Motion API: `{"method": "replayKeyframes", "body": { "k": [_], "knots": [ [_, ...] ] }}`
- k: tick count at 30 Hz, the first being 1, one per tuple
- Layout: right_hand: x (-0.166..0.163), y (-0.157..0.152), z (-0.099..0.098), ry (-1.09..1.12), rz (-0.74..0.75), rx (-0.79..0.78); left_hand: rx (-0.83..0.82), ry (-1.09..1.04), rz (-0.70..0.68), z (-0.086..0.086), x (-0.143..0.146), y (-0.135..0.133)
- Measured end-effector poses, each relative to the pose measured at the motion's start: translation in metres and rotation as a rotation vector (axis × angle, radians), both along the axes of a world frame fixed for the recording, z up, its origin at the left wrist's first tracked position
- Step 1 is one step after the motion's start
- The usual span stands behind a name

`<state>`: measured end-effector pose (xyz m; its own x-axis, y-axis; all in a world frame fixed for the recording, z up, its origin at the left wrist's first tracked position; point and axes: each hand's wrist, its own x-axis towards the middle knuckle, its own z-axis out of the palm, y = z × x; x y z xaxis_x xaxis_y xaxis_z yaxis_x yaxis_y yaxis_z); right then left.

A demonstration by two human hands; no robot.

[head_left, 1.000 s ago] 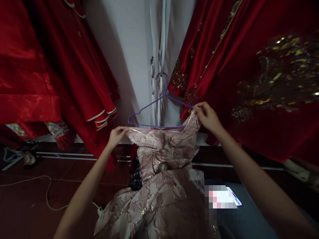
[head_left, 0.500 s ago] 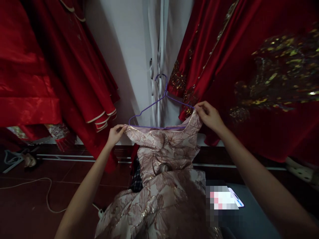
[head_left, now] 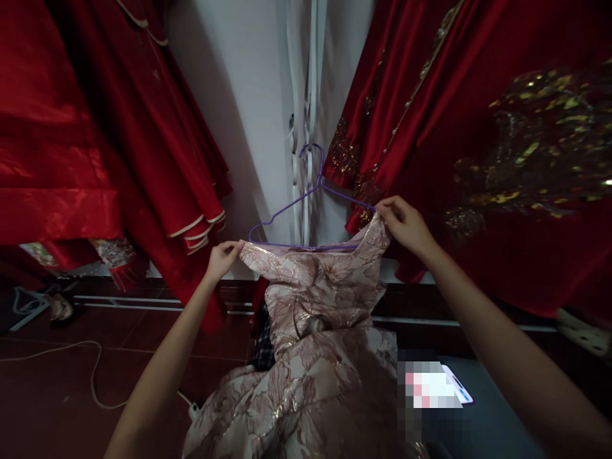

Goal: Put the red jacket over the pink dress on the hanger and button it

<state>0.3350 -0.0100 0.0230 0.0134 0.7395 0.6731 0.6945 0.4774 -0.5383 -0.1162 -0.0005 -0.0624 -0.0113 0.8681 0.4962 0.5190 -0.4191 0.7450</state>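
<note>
A pale pink dress [head_left: 329, 274] with a shiny floral pattern is stretched between my hands, its skirt spreading down toward me. My left hand [head_left: 224, 260] pinches the dress at its left shoulder, near the lower left end of a purple hanger [head_left: 291, 203]. Thumb and fingers of my right hand [head_left: 404, 222] close on the right shoulder strap, beside the hanger's right end. The hanger's right arm goes into that strap, while its left corner shows uncovered above the neckline. Its hook points up in front of the white panels.
Red garments [head_left: 186, 159] hang at left, and red gowns with gold sequins [head_left: 540, 146] at right. A lit phone [head_left: 456, 386] lies on a blue-grey surface at lower right. On the floor are a white cable [head_left: 98, 376], a power strip [head_left: 194, 411] and shoes [head_left: 61, 308].
The view has shifted very slightly. Both hands keep the same pinch on the dress, and the hanger stays in the same place relative to it.
</note>
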Motion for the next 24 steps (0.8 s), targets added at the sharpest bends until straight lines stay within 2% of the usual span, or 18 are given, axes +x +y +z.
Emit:
{"method": "replayKeyframes", "body": {
  "k": [14,19,24],
  "knots": [
    [0.001,-0.001,0.002,-0.006,0.002,-0.022,0.069,0.007,0.085,0.009,0.003,0.002],
    [-0.003,0.001,-0.002,0.009,0.035,-0.027,0.185,-0.015,0.032,0.034,0.029,0.012],
    [-0.005,0.001,-0.006,0.006,0.021,-0.028,0.19,0.043,-0.149,0.06,0.068,0.026]
  ]
}}
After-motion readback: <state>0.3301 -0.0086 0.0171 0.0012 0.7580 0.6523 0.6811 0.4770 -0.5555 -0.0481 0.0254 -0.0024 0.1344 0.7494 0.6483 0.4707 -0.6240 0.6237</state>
